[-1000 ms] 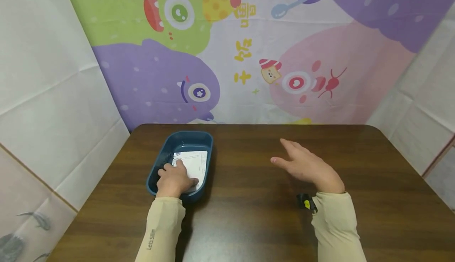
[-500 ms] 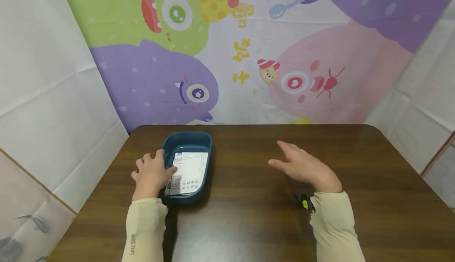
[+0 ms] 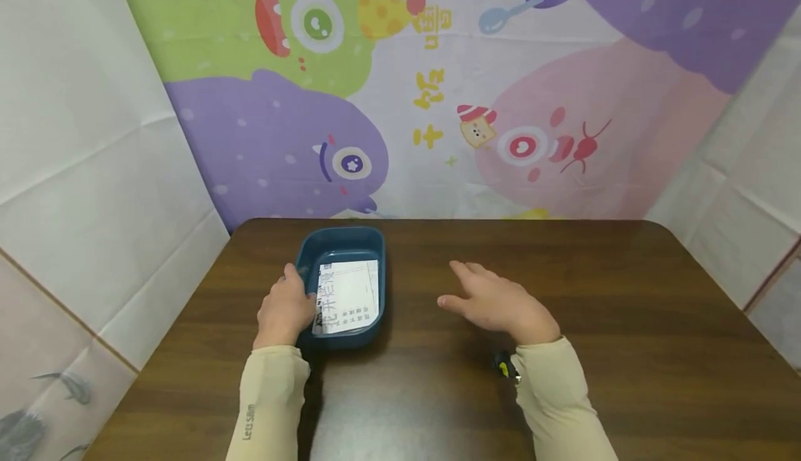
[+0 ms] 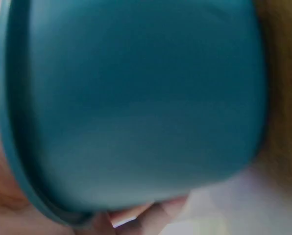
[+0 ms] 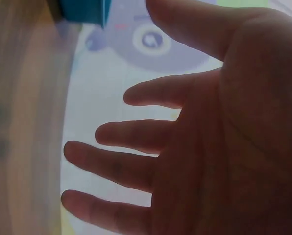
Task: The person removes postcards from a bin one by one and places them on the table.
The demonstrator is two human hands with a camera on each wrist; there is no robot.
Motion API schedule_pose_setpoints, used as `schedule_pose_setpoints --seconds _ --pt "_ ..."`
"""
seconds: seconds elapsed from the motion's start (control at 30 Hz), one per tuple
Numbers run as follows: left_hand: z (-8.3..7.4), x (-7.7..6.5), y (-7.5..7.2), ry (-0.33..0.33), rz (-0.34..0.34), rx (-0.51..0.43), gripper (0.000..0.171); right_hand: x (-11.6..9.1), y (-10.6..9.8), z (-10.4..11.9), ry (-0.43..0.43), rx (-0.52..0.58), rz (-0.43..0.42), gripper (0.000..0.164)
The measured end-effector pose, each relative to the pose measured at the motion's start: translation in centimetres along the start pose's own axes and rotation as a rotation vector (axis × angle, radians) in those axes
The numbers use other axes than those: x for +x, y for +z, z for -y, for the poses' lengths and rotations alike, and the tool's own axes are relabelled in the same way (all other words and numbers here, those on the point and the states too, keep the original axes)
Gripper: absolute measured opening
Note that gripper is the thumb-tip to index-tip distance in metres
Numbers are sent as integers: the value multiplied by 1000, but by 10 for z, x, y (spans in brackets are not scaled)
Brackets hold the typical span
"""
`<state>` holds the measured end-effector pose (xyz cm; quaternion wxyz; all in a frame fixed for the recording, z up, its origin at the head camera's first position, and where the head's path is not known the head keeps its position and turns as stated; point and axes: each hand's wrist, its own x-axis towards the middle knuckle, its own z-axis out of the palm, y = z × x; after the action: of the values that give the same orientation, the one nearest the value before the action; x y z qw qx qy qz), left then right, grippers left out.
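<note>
A dark blue plastic bin (image 3: 341, 242) with rounded corners stands at the left of the table. Inside it lie printed white papers (image 3: 350, 297), the top one bearing large characters along its left side. My left hand (image 3: 284, 308) grips the bin's left rim, thumb over the inner side and fingers outside. Up close, the left wrist view shows the bin's outer wall (image 4: 146, 103), with parts of the fingers behind and below it. Apart from the bin, my right hand (image 3: 497, 301) hovers over the middle of the table, palm facing left, fingers extended and holding nothing.
The brown wooden table (image 3: 438, 405) reaches back to a cartoon-printed cloth (image 3: 432, 190). Pale sheets hang on both sides, one of them a white sheet (image 3: 81, 134) at the left. A dark strap with a yellow mark (image 3: 503, 366) sits at the right wrist.
My left hand came out of the bin, moved to its left rim and took hold. The bin has shifted slightly right and away. My right hand moved left towards it.
</note>
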<state>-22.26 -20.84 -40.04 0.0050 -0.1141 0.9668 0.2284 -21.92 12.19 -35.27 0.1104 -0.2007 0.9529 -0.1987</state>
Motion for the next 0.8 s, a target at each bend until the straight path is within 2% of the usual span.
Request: schedule_pose_setpoints --seconds 0.13,0.23,0.3,0.43,0.53,0.63,0.8 --pt "13 6 8 30 -13 -27 58 11 19 20 -55 -20 -45 76" --pt "17 10 13 49 -2 -71 57 21 37 39 -143 -27 -86 71" --pt "16 12 15 38 9 -90 59 27 49 51 -214 -38 -97 69" --pt "6 10 19 -33 11 -58 61 38 69 67 -311 -87 -101 61" --pt "-2 8 23 -50 -29 -5 59 44 79 72 -314 -160 -99 55" --pt "-3 6 25 -40 -59 29 58 49 86 73 -287 -230 -80 52" --pt "0 6 25 13 -50 34 60 54 91 72 -246 -262 -98 41"
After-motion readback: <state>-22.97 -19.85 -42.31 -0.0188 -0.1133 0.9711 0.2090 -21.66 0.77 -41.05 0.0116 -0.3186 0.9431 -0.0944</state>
